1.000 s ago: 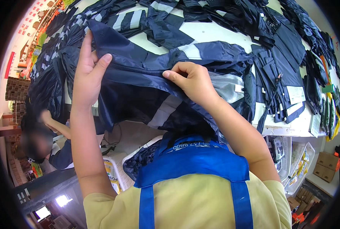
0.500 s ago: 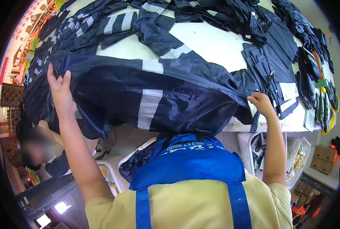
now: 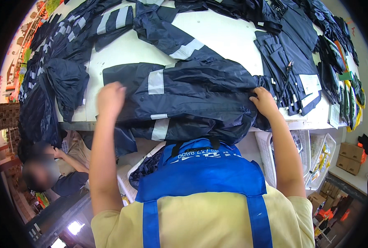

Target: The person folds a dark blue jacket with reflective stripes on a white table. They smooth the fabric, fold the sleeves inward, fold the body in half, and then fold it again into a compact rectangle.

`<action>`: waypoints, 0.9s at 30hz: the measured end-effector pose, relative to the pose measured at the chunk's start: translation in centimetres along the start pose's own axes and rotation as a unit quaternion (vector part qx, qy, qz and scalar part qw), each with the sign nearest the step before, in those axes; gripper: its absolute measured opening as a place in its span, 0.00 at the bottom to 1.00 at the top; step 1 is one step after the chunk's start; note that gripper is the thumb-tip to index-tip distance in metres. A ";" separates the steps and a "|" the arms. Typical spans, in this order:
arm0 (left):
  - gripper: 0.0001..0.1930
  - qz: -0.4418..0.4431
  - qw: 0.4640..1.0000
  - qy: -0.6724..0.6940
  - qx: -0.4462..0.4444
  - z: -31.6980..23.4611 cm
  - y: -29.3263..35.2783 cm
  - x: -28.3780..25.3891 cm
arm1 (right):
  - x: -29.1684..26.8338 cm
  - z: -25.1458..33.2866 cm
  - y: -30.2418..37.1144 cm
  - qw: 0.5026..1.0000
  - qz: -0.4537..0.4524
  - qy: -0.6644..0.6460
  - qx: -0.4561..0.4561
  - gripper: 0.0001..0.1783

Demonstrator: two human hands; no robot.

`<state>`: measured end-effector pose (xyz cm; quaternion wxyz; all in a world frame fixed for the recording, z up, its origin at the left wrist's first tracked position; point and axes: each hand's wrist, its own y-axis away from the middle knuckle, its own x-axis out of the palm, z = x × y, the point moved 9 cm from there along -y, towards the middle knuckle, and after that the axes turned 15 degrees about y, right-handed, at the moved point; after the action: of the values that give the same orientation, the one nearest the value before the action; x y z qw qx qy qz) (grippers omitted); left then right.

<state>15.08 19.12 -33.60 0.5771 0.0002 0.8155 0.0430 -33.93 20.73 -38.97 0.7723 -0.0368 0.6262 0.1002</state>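
A dark navy rain jacket (image 3: 196,99) with grey reflective bands lies across the near edge of the table, its front flap facing up and part of it hanging over the edge toward me. My left hand (image 3: 111,98) is over the jacket's left end, and motion smears its fingers. At the right end, my right hand (image 3: 264,101) grips the bunched jacket with curled fingers and thumb. One sleeve (image 3: 184,47) with a reflective band stretches away over the white tabletop (image 3: 221,33).
More dark garments (image 3: 68,78) are heaped on the left and far sides. Folded dark pieces and paper sheets (image 3: 310,84) lie at right. White baskets (image 3: 320,161) stand below the table's right edge. A co-worker (image 3: 64,173) sits at lower left.
The raised jacket has come down flat on the table. My left hand has moved right and lower from its upper corner; my right hand has shifted slightly left, still at the jacket's right end.
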 end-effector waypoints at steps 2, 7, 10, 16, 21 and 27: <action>0.11 0.081 0.959 0.263 0.062 -7.5 0.6 4.1 | 2.2 -1.4 -1.0 0.997 0.075 -0.007 0.035 0.14; 0.12 0.137 0.927 0.234 0.261 -20.8 1.1 16.2 | 3.4 -2.3 -1.6 0.995 0.093 0.018 0.016 0.11; 0.09 0.215 0.935 0.198 0.202 -21.9 0.2 19.4 | 4.0 -2.8 -1.7 0.991 0.126 0.028 0.037 0.10; 0.07 0.247 0.926 0.268 0.094 -20.5 -0.3 22.8 | 5.5 -4.4 -2.3 0.986 0.161 0.030 0.042 0.10; 0.09 0.275 0.923 0.253 0.095 -20.7 -0.8 22.9 | 6.0 -4.8 -2.8 0.982 0.181 0.008 0.060 0.11; 0.11 0.258 0.920 0.262 0.135 -20.2 -0.7 22.0 | 5.3 -4.8 -3.2 0.989 0.146 0.007 0.033 0.12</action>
<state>-11.26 18.09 -47.68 0.3067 0.2772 0.9072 0.0785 -36.83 17.28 -45.41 0.7459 0.0799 0.6331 0.1907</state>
